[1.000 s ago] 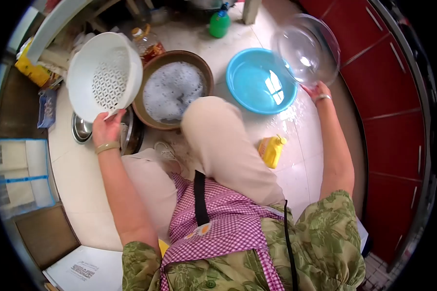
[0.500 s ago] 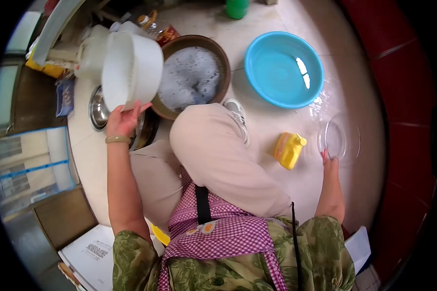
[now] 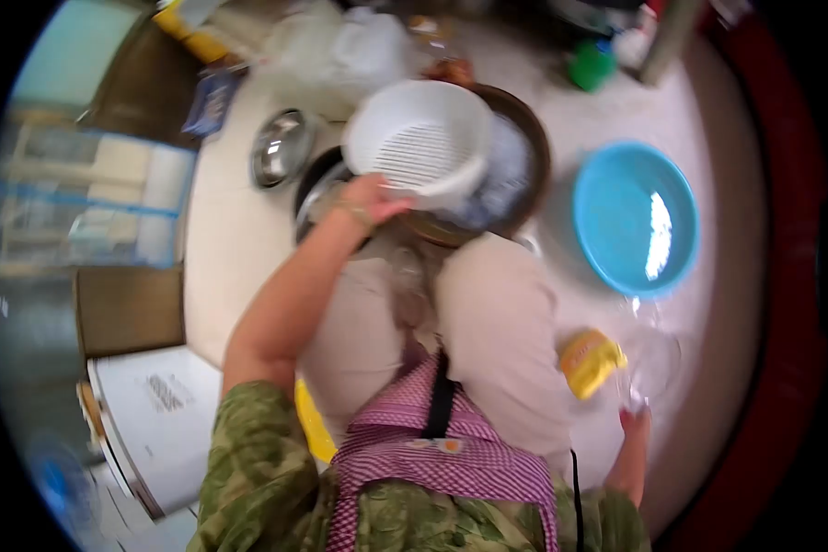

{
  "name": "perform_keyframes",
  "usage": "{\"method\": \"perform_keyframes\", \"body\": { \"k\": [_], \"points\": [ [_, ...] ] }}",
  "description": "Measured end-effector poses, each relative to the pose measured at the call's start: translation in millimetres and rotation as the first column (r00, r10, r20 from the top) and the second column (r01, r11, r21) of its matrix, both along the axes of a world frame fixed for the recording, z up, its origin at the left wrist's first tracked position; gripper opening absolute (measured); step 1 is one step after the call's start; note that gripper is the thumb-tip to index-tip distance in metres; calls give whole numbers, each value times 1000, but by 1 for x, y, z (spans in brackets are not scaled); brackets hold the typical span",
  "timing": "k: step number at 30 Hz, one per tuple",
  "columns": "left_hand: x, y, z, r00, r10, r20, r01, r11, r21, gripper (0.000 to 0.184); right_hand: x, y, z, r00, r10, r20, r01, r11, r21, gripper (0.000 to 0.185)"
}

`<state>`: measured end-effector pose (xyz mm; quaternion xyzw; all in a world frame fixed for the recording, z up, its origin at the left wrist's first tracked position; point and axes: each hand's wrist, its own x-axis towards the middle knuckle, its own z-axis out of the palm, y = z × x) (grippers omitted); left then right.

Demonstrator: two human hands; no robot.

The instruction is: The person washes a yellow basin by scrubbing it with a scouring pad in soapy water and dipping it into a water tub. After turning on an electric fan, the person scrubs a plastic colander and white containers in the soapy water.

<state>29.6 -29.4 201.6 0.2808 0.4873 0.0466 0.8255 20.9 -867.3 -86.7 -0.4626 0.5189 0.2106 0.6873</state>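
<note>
My left hand (image 3: pixel 374 200) grips the near rim of a white perforated basin (image 3: pixel 419 143), its fingers closed on it. The basin hangs over the left part of a brown tub (image 3: pixel 535 156) of sudsy water. At the lower right, my right hand (image 3: pixel 637 419) is at the near edge of a clear bowl (image 3: pixel 655 361), blurred, with its fingers around the rim. That bowl is low, near the floor, beside a yellow bottle (image 3: pixel 591 362). Farther up on the right stands a blue basin (image 3: pixel 635 219) holding water.
A steel bowl (image 3: pixel 282 149) and a dark pan (image 3: pixel 317 189) sit left of the tub. Cloudy plastic jugs (image 3: pixel 368 51) stand behind. A green bottle (image 3: pixel 592 64) is at the top. A white box (image 3: pixel 161 414) lies lower left; red cabinets (image 3: pixel 796 304) line the right side.
The white basin has moved right, over the brown tub, and tilted to show its inside. My right hand has lowered the clear bowl from beside the blue basin toward the floor. The view has turned left.
</note>
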Motion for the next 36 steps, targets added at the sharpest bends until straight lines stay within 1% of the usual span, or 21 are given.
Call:
{"method": "perform_keyframes", "body": {
  "k": [1,2,3,4,5,7,8,9,10,11,12,13,14,16,19,22,25,28,31,34,36],
  "points": [
    [-2,-14,18,805,-508,-306,587,612,530,45,24,1,14,988,149,-47,-154,975,-159,42],
    [-4,-30,37,487,-347,-801,798,-195,570,49,60,4,25,945,316,-84,-325,889,-321,41],
    [0,-12,-6,471,-334,-816,811,-199,550,50,105,14,36,868,486,-103,-473,744,-471,41],
    [11,-7,-44,450,-321,-834,792,-289,538,52,150,32,50,759,646,-82,-559,583,-590,41],
    [23,-7,-75,457,-343,-821,770,-310,558,54,191,67,62,617,787,29,-568,470,-675,41],
    [47,4,-137,543,-460,-702,724,-167,670,59,219,204,126,236,898,372,-440,440,-783,45],
    [58,17,-190,669,-525,-527,625,12,781,62,217,292,176,-10,861,508,-341,475,-811,49],
    [67,-4,-130,251,-414,-875,775,-456,438,65,226,350,196,-279,820,500,-301,420,-856,57],
    [68,-2,-145,330,-492,-806,677,-472,565,59,206,420,258,-404,842,357,-188,305,-934,67],
    [70,-8,-136,372,-536,-758,726,-341,597,58,190,470,294,-530,831,167,-13,189,-982,78],
    [75,-16,-124,494,-614,-616,772,-17,635,56,201,504,295,-615,786,57,68,125,-990,83],
    [76,-24,-113,679,-608,-412,707,391,589,55,203,530,304,-731,682,-18,139,122,-983,83],
    [74,-33,-99,834,-493,-249,549,693,466,54,197,551,305,-794,607,-43,205,200,-958,67],
    [75,-41,-81,951,-292,-105,310,894,323,53,215,572,266,-839,542,-54,145,127,-981,42],
    [65,-42,-47,977,-199,-79,212,945,251,53,217,587,240,-797,597,-90,155,58,-986,21],
    [51,-36,-5,965,-244,-97,260,941,215,59,199,596,258,-752,633,184,-40,234,-971,15],
    [51,-34,8,937,-183,-298,288,886,362,71,197,609,273,-761,629,159,-42,197,-980,15],
    [76,-38,-42,916,79,-394,212,738,641,82,200,618,275,-774,603,192,-127,149,-981,17],
    [73,-38,-19,895,-96,-436,375,691,618,83,199,628,281,-765,616,187,-97,176,-980,17],
    [59,-44,21,891,-143,-430,409,664,626,86,198,634,295,-739,632,234,-133,203,-970,17],
    [58,-41,16,908,-95,-407,377,609,697,84,203,640,297,-706,651,279,-215,178,-960,16]
  ]
}}
